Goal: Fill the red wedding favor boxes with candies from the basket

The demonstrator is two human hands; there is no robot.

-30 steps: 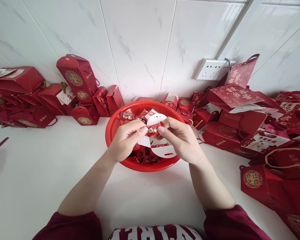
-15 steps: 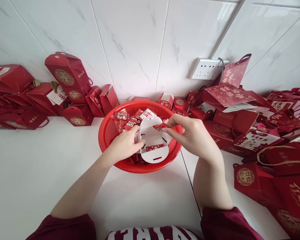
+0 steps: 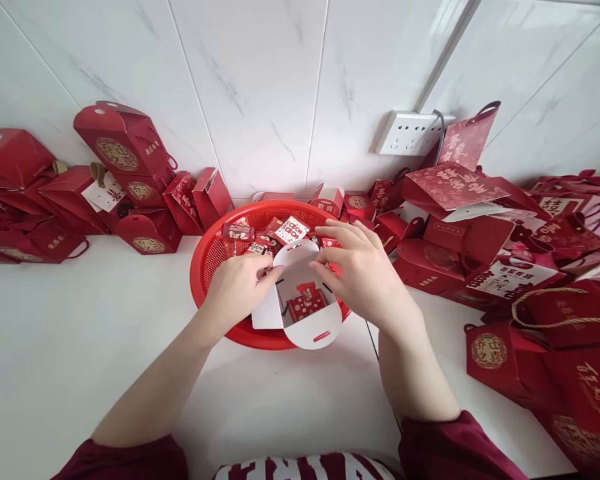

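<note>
An open paper box (image 3: 313, 331), white inside, is tilted over the front of a red plastic basket (image 3: 200, 267). Red wrapped sweets (image 3: 307, 301) lie inside the box. My left hand (image 3: 235, 283) pinches the box's upper left edge between thumb and fingers. At the box's right side is my right hand (image 3: 357, 267), its fingers spread and curved, the thumb near the upper rim, with nothing seen in it. More wrapped sweets (image 3: 237, 232) and a white patterned packet (image 3: 292, 230) lie in the basket behind the box.
Red gift boxes (image 3: 147, 231) line the wall on the left. More red boxes and bags (image 3: 505, 360) are piled along the right, reaching towards the front. A white power strip (image 3: 413, 133) with a grey cable is on the tiled wall. The white counter (image 3: 80, 333) carries everything.
The red sweet from my right hand now lies in the box, and those fingers have opened. The box is tilted more towards me, with its near flap lower.
</note>
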